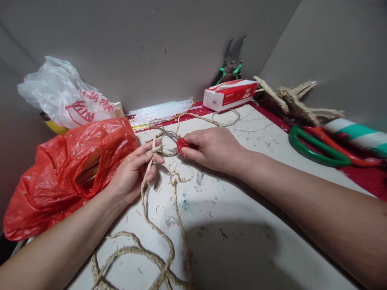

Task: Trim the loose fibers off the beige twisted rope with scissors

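Observation:
Near the middle of the white board [229,237], my left hand [134,169] pinches a braided straw rope [147,209] between thumb and fingers. The rope runs down from it and loops at the bottom of the view. My right hand [208,147] is closed on the red handle of a small cutting tool [181,147]. Its thin metal blades point left, close above the left fingertips and the rope. A second braided end [175,185], with a thin wire loop at its tip, lies on the board just below the hands.
A red plastic bag [60,169] and a clear bag [66,92] sit left. White sticks [160,109], a wire coil [231,117], a red-and-white box [229,95] and green-handled shears [231,64] are behind. Right are large scissors [320,151], straw braids [298,100] and a striped roll [359,133].

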`<state>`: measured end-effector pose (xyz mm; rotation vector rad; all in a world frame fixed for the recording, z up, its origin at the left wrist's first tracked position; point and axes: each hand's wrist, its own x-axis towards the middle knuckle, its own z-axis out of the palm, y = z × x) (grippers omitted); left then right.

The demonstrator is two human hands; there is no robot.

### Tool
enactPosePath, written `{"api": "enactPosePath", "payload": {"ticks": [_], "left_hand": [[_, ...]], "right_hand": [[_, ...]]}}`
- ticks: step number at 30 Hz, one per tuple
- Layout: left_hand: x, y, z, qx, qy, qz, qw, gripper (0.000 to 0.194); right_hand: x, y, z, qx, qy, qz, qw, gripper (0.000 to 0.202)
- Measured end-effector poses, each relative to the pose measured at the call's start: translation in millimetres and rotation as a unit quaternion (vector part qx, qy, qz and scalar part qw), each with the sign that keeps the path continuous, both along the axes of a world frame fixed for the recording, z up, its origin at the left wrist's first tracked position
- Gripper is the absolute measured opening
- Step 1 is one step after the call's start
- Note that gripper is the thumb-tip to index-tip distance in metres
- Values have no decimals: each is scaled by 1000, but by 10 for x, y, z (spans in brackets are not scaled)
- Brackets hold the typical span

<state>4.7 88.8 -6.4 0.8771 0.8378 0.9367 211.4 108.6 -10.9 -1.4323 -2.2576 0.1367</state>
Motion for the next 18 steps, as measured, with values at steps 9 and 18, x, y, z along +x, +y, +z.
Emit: {"api": "enactPosePath", "payload": {"ticks": [9,18], "left_hand": [[26,-123,6,14,49,-149,988,28],[1,-129,-72,42,80,-192,977,35]], "right_hand": [[-135,-22,-2,-380,519,72,762,36],[-154,-56,129,-340,655,44,673,42]]}}
